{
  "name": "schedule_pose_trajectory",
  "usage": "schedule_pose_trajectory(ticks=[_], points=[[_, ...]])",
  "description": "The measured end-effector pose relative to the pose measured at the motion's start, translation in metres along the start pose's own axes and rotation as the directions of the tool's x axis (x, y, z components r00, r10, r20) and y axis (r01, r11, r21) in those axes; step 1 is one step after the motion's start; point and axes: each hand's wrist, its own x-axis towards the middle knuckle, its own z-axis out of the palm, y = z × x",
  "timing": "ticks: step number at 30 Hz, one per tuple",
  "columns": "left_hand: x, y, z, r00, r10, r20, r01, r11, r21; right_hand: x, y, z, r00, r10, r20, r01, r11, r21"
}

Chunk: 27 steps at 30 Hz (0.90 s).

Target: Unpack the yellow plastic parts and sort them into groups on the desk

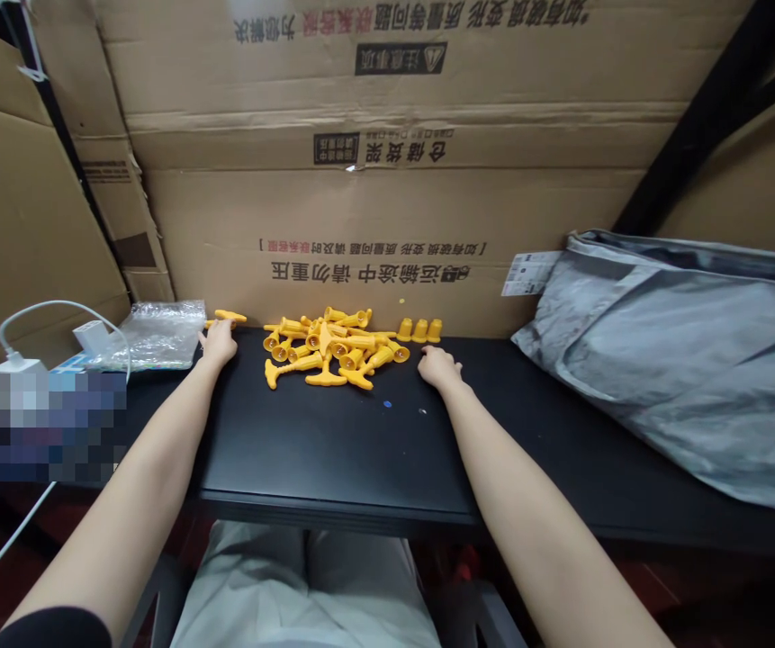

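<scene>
A pile of several yellow plastic parts point(328, 349) lies at the back of the black table point(333, 450), against a cardboard wall. My left hand point(218, 343) rests on the table left of the pile, fingers loosely curled, touching one lone yellow part point(230, 316) at its fingertips. My right hand point(438, 365) rests on the table right of the pile, fingers curled down, holding nothing that I can see. Three small yellow caps point(419, 330) stand upright in a row just behind my right hand.
A clear plastic bag point(157, 333) lies at the left, beside a white charger point(91, 337) with its cable. A large grey bag point(684, 360) fills the table's right side. Cardboard boxes point(373, 180) wall in the back and left.
</scene>
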Motion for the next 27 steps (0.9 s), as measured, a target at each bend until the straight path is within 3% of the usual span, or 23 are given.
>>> schedule_pose_trajectory(ticks=[7,16,20,23,27], points=[[0.006,-0.002,0.004,0.986,-0.03,0.165,0.015,0.995,0.094,-0.002,-0.001,-0.002,1.0,-0.006,-0.003,0.006,1.0,-0.002],[0.007,-0.007,0.01,0.991,-0.059,0.121,0.049,0.996,0.08,-0.001,0.0,-0.001,0.998,-0.012,-0.064,0.013,1.0,0.022],[0.006,-0.004,0.009,0.995,-0.053,0.091,0.047,0.997,0.067,-0.005,-0.008,-0.01,0.981,-0.074,-0.181,0.095,0.99,0.108],[0.004,0.001,0.007,0.995,-0.06,0.074,0.057,0.997,0.048,-0.009,-0.022,-0.016,0.917,-0.261,-0.301,0.317,0.936,0.156],[0.001,0.015,0.003,0.984,-0.18,-0.007,0.179,0.983,-0.051,-0.014,-0.042,-0.014,0.744,-0.575,-0.341,0.647,0.748,0.149]])
